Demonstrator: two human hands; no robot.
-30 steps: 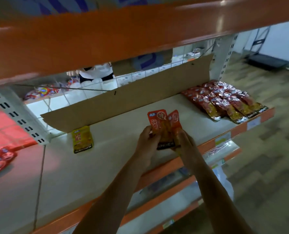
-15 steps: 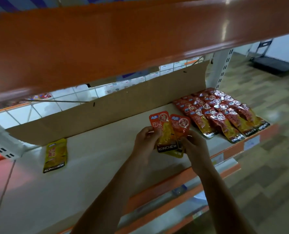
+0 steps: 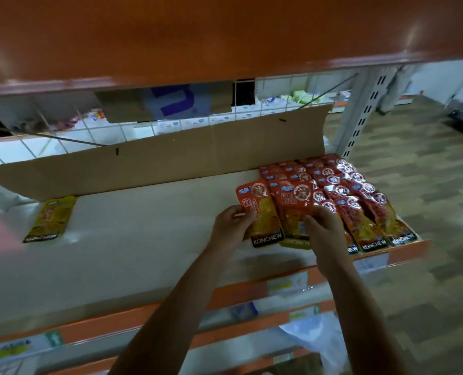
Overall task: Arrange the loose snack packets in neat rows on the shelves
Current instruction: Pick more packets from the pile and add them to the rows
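Two red packets (image 3: 275,205) are hovering over the shelf (image 3: 143,253) beside the laid rows (image 3: 360,196), the left hand (image 3: 231,223) pinching one, the right hand (image 3: 323,231) gripping the other; a yellow packet (image 3: 50,217) is lying well apart.

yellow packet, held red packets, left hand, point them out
yellow packet (image 3: 50,219), head view, middle of its face
held red packets (image 3: 292,205), head view, face of the front packet
left hand (image 3: 231,224), head view, back of the hand
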